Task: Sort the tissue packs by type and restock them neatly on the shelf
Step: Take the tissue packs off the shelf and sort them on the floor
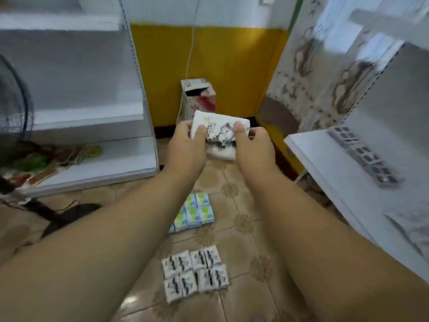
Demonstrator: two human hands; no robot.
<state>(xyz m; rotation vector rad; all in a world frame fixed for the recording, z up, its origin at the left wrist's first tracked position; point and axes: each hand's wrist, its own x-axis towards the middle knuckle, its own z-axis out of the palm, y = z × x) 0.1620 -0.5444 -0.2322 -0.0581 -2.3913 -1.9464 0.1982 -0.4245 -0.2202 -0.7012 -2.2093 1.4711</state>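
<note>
Both hands hold one white tissue pack (pixel 220 135) printed with a grey animal, up in front of me. My left hand (pixel 185 147) grips its left edge, thumb on the front. My right hand (pixel 253 147) grips its right edge the same way. On the tiled floor below lie a block of green-and-blue tissue packs (pixel 195 212) and, nearer to me, a block of white packs with black print (pixel 197 273). A white shelf (pixel 348 182) at the right carries a row of dark-printed packs (pixel 366 156) along its back.
A white shelving unit (pixel 92 140) stands at the left with mixed goods (pixel 46 161) on its lowest board. A standing fan (pixel 14 105) with its dark base (pixel 69 217) is at the far left. An open carton (pixel 198 96) leans on the yellow wall.
</note>
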